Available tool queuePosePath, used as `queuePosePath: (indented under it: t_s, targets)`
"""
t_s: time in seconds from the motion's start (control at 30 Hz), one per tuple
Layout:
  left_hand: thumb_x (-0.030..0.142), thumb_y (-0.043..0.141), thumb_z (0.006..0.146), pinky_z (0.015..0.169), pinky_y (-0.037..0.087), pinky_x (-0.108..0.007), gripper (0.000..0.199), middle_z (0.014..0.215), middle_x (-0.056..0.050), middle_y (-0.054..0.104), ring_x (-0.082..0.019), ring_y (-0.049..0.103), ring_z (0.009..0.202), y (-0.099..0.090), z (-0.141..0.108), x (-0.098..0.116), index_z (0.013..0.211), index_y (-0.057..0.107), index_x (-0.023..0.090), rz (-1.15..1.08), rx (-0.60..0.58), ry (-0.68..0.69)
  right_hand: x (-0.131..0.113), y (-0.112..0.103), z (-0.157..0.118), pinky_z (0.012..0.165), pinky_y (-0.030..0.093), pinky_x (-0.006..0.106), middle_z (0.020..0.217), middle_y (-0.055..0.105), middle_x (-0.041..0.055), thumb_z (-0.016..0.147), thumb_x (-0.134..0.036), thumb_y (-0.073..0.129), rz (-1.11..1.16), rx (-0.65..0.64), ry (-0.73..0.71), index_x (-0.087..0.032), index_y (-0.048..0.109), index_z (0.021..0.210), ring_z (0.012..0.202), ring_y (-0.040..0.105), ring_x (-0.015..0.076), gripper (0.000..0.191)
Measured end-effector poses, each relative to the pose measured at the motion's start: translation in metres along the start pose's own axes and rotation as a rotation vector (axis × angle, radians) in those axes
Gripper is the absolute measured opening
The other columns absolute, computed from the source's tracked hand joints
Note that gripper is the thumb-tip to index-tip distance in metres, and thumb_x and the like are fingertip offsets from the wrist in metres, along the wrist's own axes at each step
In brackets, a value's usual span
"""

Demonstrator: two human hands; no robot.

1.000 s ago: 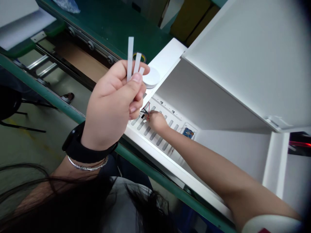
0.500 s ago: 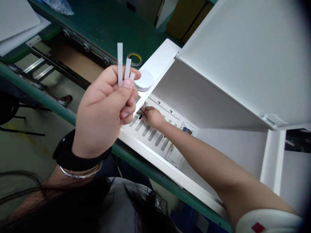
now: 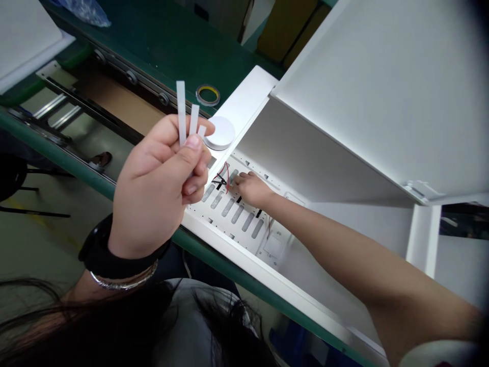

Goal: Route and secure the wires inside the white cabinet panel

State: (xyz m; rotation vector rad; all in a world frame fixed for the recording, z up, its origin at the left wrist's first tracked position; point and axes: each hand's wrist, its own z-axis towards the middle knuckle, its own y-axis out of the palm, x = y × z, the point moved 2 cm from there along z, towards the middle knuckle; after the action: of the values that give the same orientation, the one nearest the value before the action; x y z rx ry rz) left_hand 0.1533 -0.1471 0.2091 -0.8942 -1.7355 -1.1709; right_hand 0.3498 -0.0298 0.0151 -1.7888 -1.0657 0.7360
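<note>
My left hand [image 3: 153, 188] is raised over the near left corner of the white cabinet [image 3: 229, 255], pinching several thin white strips [image 3: 181, 109] that stick up between thumb and fingers. Inside the cabinet, my right hand [image 3: 254, 189] lies low over the slotted panel [image 3: 237, 211]. Its fingers are partly bent and point left; whether anything is between the fingertips is too small to tell. Red and black wires [image 3: 227, 178] lie just left of those fingertips. A round white disc [image 3: 220, 133] sits on the cabinet's edge behind my left hand.
A yellow-cored tape roll [image 3: 208, 95] lies on the green table [image 3: 153, 41]. The cabinet's large white door [image 3: 382, 92] stands open at the right. Metal rollers [image 3: 53, 105] and a plastic bag [image 3: 86, 11] are at the left, with a black stool [image 3: 11, 176] below.
My right hand has moved right, away from the wires, which now show more fully. My left hand, still pinching the strips, sits slightly lower and further left.
</note>
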Motion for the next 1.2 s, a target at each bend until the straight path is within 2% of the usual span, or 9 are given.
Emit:
queuePosePath:
  t_s: [0.1, 0.33, 0.47, 0.6, 0.67, 0.73, 0.83, 1.03, 1.2]
  targets:
    - [0.017, 0.049, 0.093, 0.044, 0.03, -0.02, 0.01, 0.066, 0.001, 0.043, -0.007, 0.037, 0.051, 0.0, -0.001, 0.0, 0.093, 0.059, 0.019, -0.016, -0.012, -0.012, -0.009, -0.007, 0.001, 0.077, 0.026, 0.038, 0.104, 0.063, 0.0163, 0.095, -0.012, 0.038, -0.089, -0.011, -0.013, -0.012, 0.071, 0.106, 0.094, 0.049, 0.0273, 0.035]
    - [0.02, 0.054, 0.093, 0.045, 0.029, -0.02, 0.007, 0.069, 0.001, 0.044, -0.007, 0.037, 0.053, -0.001, -0.002, -0.002, 0.096, 0.061, 0.02, -0.009, -0.034, -0.019, -0.008, -0.012, 0.016, 0.081, 0.03, 0.039, 0.103, 0.064, 0.0151, 0.081, -0.007, 0.052, -0.043, -0.017, 0.025, -0.014, 0.073, 0.091, 0.098, 0.051, 0.0279, 0.024]
    - [0.019, 0.057, 0.091, 0.043, 0.027, -0.019, 0.004, 0.071, 0.0, 0.049, -0.006, 0.036, 0.052, 0.0, -0.001, -0.001, 0.092, 0.061, 0.018, 0.04, -0.074, -0.048, -0.005, -0.023, 0.01, 0.081, 0.036, 0.039, 0.106, 0.067, 0.0144, 0.077, -0.004, 0.055, 0.007, -0.056, 0.074, -0.015, 0.074, 0.094, 0.1, 0.056, 0.029, 0.028]
    - [0.019, 0.058, 0.091, 0.042, 0.026, -0.019, 0.005, 0.072, 0.0, 0.051, -0.005, 0.035, 0.05, 0.001, 0.002, -0.001, 0.086, 0.058, 0.018, 0.088, -0.101, -0.108, 0.003, -0.077, -0.026, 0.067, 0.043, 0.032, 0.085, 0.072, 0.0057, 0.078, -0.016, 0.067, 0.459, -0.065, 0.317, -0.023, 0.078, 0.082, 0.078, 0.062, 0.0211, 0.014]
    - [0.026, 0.062, 0.09, 0.042, 0.025, -0.019, 0.008, 0.068, 0.002, 0.048, -0.006, 0.034, 0.049, 0.0, 0.003, -0.003, 0.086, 0.058, 0.02, 0.123, -0.108, -0.113, -0.001, -0.12, -0.051, 0.065, 0.047, 0.03, 0.079, 0.072, 0.0023, 0.079, -0.029, 0.071, 0.781, 0.131, 0.321, -0.025, 0.078, 0.083, 0.071, 0.062, 0.0181, 0.009]
    - [0.03, 0.065, 0.088, 0.042, 0.024, -0.02, 0.011, 0.067, 0.003, 0.047, -0.005, 0.032, 0.048, -0.001, 0.003, -0.004, 0.085, 0.059, 0.021, 0.173, -0.141, -0.108, -0.013, -0.16, -0.073, 0.062, 0.05, 0.031, 0.076, 0.071, 0.0036, 0.081, -0.042, 0.071, 1.061, 0.399, 0.311, -0.023, 0.078, 0.087, 0.067, 0.062, 0.0177, 0.021]
    - [0.03, 0.067, 0.087, 0.045, 0.026, -0.02, 0.014, 0.07, 0.003, 0.053, -0.006, 0.033, 0.05, 0.0, 0.004, -0.002, 0.082, 0.059, 0.02, 0.284, -0.205, -0.087, -0.04, -0.194, -0.089, 0.065, 0.054, 0.033, 0.08, 0.072, 0.0048, 0.077, -0.045, 0.075, 1.348, 0.571, 0.225, -0.023, 0.077, 0.09, 0.071, 0.065, 0.0186, 0.026]
    - [0.028, 0.071, 0.083, 0.058, 0.039, -0.022, 0.014, 0.07, 0.002, 0.058, -0.01, 0.049, 0.063, 0.001, 0.005, 0.003, 0.078, 0.062, 0.019, 0.441, -0.303, -0.054, -0.062, -0.191, -0.078, 0.059, 0.055, 0.032, 0.073, 0.071, 0.0053, 0.065, -0.048, 0.084, 1.563, 0.453, 0.174, -0.019, 0.077, 0.08, 0.065, 0.065, 0.0179, 0.034]
    - [0.042, 0.058, 0.092, 0.049, 0.032, -0.023, 0.025, 0.075, 0.0, 0.058, -0.008, 0.038, 0.052, -0.003, 0.006, 0.0, 0.083, 0.062, 0.019, 0.387, -0.329, -0.124, -0.05, -0.19, -0.084, 0.055, 0.054, 0.03, 0.07, 0.07, 0.006, 0.063, -0.045, 0.086, 1.544, 0.495, 0.213, -0.017, 0.075, 0.077, 0.061, 0.064, 0.017, 0.033]
